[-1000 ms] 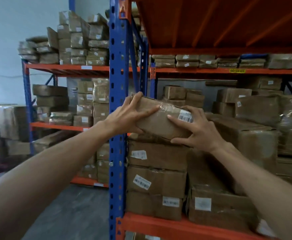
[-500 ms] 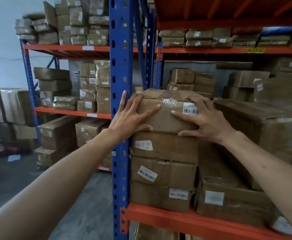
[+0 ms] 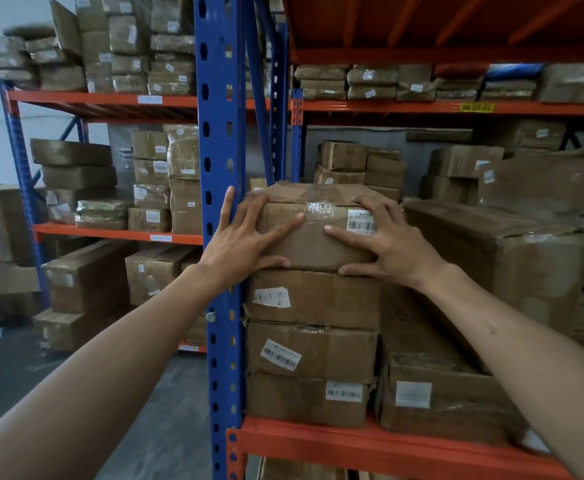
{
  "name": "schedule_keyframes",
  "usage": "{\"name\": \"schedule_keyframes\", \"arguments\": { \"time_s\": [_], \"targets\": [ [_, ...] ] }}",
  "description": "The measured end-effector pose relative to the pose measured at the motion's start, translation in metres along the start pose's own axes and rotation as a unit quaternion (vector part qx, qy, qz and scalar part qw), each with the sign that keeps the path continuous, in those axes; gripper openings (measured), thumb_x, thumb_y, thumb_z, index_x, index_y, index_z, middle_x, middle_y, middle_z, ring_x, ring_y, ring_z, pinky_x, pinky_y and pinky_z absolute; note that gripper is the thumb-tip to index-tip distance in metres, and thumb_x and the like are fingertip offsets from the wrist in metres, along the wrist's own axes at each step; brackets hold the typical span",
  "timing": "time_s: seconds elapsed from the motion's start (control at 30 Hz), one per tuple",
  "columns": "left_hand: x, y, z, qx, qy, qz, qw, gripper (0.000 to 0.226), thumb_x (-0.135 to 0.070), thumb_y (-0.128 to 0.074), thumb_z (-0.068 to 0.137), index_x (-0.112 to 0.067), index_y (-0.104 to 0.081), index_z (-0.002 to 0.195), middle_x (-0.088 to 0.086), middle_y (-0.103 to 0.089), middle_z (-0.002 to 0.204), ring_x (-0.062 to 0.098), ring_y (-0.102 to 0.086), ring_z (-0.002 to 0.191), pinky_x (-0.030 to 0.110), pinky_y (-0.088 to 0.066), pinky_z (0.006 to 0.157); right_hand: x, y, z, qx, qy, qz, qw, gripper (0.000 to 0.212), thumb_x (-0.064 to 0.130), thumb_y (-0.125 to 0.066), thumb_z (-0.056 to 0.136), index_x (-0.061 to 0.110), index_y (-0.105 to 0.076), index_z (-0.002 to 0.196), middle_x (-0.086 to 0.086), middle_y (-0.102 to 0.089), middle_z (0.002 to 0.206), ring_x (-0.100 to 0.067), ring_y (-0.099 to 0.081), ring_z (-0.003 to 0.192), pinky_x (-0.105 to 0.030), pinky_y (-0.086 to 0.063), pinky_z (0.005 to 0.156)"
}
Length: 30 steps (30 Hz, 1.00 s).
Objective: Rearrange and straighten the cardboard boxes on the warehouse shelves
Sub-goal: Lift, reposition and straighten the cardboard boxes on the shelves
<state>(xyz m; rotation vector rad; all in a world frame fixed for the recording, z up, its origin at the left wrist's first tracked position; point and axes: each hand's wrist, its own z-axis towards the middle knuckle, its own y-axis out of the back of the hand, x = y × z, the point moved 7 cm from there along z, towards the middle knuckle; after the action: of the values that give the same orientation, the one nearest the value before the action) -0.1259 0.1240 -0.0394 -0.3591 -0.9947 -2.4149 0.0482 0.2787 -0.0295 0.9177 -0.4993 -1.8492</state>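
Warehouse aisle, grey concrete floor (image 3: 165,403) at lower left of the frame, pale wall at far left. Racking: blue perforated upright (image 3: 218,202) running top to bottom through the centre-left; orange shelf beam (image 3: 370,448) across the lower right; a second orange beam (image 3: 422,108) across the upper right, carrying a yellow location tag (image 3: 476,107) whose print is too small to read surely.

Item, centre of frame: top cardboard box (image 3: 318,233), brown, taped, white barcode label (image 3: 360,221) near its upper right front corner. It sits level on a stack of three more boxes (image 3: 313,344), just right of the blue upright, all resting on the lower orange shelf. Each lower box bears a white label on its front.

Left hand (image 3: 245,244): fingers spread and fairly straight, wrapped over the box's left front corner, thumb along the bottom edge; one finger lies against the blue upright. Right hand (image 3: 387,244): fingers spread, palm over the right front corner, partly covering the barcode label, thumb at the bottom edge. The hands are apart, one at each end of the box front, pressing flat rather than pinching.

Adjacent, right of frame: large long carton (image 3: 491,258) just beside the stack, with a lower labelled carton (image 3: 439,400) in front of it.

Background, left of frame: second rack (image 3: 110,98) with orange shelves, loaded with mixed brown parcels; flat parcels (image 3: 373,81) line the upper right shelf.
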Motion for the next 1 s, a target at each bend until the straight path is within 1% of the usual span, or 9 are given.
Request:
{"name": "schedule_keyframes", "arguments": {
  "time_s": [0.2, 0.33, 0.43, 0.5, 0.57, 0.67, 0.77, 0.9, 1.0],
  "targets": [
    [0.000, -0.001, -0.001, 0.020, 0.002, -0.013, 1.000, 0.086, -0.079, -0.031, 0.088, -0.047, 0.005, 0.159, 0.023, -0.008, 0.162, 0.044, 0.001, 0.153, 0.063, 0.019, 0.118, 0.006, -0.003, -0.009, 0.070, -0.082, 0.034, 0.994, 0.072, 0.073, -0.052, 0.093, 0.062, -0.020, 0.156, 0.008, 0.014, 0.166, -0.026, 0.018, 0.153, -0.068, -0.043, 0.104],
    [-0.004, 0.005, -0.003, 0.025, 0.002, -0.016, 1.000, 0.086, -0.080, -0.030, 0.090, -0.042, 0.000, 0.161, 0.028, -0.011, 0.161, 0.046, -0.002, 0.152, 0.060, 0.022, 0.117, 0.012, 0.003, -0.033, 0.043, -0.127, 0.104, 0.986, 0.077, 0.074, -0.053, 0.093, 0.058, -0.018, 0.160, 0.014, 0.030, 0.165, -0.010, 0.037, 0.148, -0.065, -0.016, 0.121],
    [-0.017, 0.017, 0.001, 0.005, 0.010, -0.036, 0.999, 0.091, -0.083, -0.025, 0.083, -0.038, -0.016, 0.162, 0.034, -0.017, 0.157, 0.052, -0.009, 0.149, 0.063, 0.017, 0.118, -0.007, 0.024, -0.081, -0.092, -0.223, 0.158, 0.957, 0.081, 0.074, -0.057, 0.091, 0.059, -0.016, 0.159, 0.011, 0.027, 0.168, -0.020, 0.021, 0.155, -0.060, -0.014, 0.123],
    [-0.045, 0.030, 0.012, -0.035, -0.007, -0.050, 0.998, 0.089, -0.081, -0.031, 0.083, -0.037, -0.025, 0.160, 0.036, -0.021, 0.155, 0.056, -0.014, 0.146, 0.067, 0.010, 0.118, -0.030, 0.036, -0.131, -0.172, -0.326, 0.192, 0.910, 0.087, 0.074, -0.061, 0.089, 0.063, -0.009, 0.158, 0.013, 0.025, 0.167, -0.025, 0.012, 0.157, -0.061, -0.018, 0.121],
    [-0.086, 0.042, 0.033, -0.054, -0.047, -0.059, 0.996, 0.089, -0.080, -0.045, 0.085, -0.039, -0.017, 0.159, 0.036, -0.022, 0.156, 0.056, -0.017, 0.145, 0.069, 0.001, 0.118, -0.051, 0.035, -0.184, -0.208, -0.423, 0.214, 0.856, 0.095, 0.078, -0.063, 0.084, 0.066, -0.003, 0.156, 0.013, 0.022, 0.168, -0.030, 0.005, 0.158, -0.064, -0.021, 0.118],
    [-0.161, 0.050, 0.076, -0.016, -0.148, -0.061, 0.987, 0.102, -0.079, -0.048, 0.084, -0.045, 0.012, 0.159, 0.030, -0.010, 0.163, 0.049, -0.011, 0.150, 0.067, -0.005, 0.121, -0.073, 0.019, -0.250, -0.194, -0.507, 0.236, 0.806, 0.110, 0.082, -0.070, 0.075, 0.063, 0.000, 0.157, 0.009, 0.013, 0.169, -0.032, -0.003, 0.157, -0.067, -0.025, 0.119],
    [-0.227, 0.042, 0.124, 0.052, -0.207, -0.020, 0.977, 0.115, -0.074, -0.058, 0.085, -0.050, 0.037, 0.144, 0.022, 0.013, 0.166, 0.044, 0.004, 0.153, 0.061, -0.002, 0.121, -0.087, 0.003, -0.286, -0.159, -0.526, 0.237, 0.801, 0.121, 0.081, -0.075, 0.066, 0.062, 0.002, 0.157, -0.002, 0.011, 0.169, -0.037, -0.003, 0.157, -0.069, -0.025, 0.118],
    [-0.302, 0.036, 0.183, 0.069, -0.272, 0.060, 0.958, 0.135, -0.064, -0.078, 0.074, -0.046, 0.032, 0.150, 0.022, 0.019, 0.165, 0.045, 0.012, 0.152, 0.067, 0.000, 0.120, -0.107, -0.018, -0.298, -0.122, -0.526, 0.248, 0.804, 0.123, 0.086, -0.071, 0.064, 0.067, 0.013, 0.153, -0.005, 0.013, 0.169, -0.042, -0.006, 0.155, -0.070, -0.026, 0.117],
    [-0.341, 0.028, 0.217, 0.102, -0.311, 0.084, 0.941, 0.142, -0.067, -0.081, 0.068, -0.052, 0.040, 0.141, 0.020, 0.023, 0.165, 0.046, 0.016, 0.151, 0.073, -0.003, 0.117, -0.114, -0.039, -0.300, -0.169, -0.530, 0.330, 0.763, 0.108, 0.091, -0.064, 0.070, 0.074, 0.007, 0.149, 0.001, 0.008, 0.171, -0.041, -0.012, 0.155, -0.070, -0.030, 0.115]
  ]
}}
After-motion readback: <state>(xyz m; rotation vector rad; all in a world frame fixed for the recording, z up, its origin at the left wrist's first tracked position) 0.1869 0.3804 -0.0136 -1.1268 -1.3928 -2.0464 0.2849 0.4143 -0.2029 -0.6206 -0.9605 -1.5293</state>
